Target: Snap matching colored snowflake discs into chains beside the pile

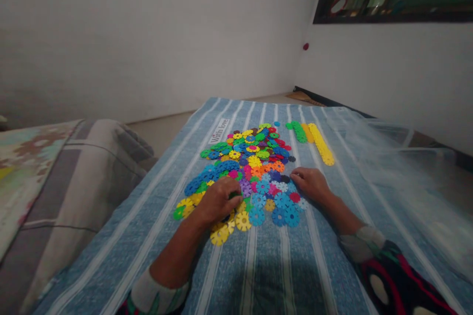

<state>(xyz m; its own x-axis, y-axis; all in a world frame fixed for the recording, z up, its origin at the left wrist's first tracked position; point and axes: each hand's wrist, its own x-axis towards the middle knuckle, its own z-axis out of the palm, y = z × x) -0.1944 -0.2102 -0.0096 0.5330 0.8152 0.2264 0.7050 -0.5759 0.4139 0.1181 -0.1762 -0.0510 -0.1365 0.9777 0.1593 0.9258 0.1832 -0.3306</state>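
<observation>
A heap of colourful plastic notched discs (254, 161), shaped like flowers, is spread over a blue striped cloth (148, 236). My left hand (223, 197) is over the near left part of the heap, fingers curled down among yellow and green discs; whatever they hold is hidden. At the heap's right edge, my right hand (310, 182) has its fingers drawn together close by a black disc (285, 178); I cannot make out anything in them. Blue discs (283, 206) lie between the hands on the near side.
Beyond my right hand, a yellow row of overlapping discs (320, 143) lies beside an orange one (307, 133) and a green one (299, 131). Clear plastic containers (402, 157) stand on the right. A bed or sofa with a grey cover (99, 167) is at left.
</observation>
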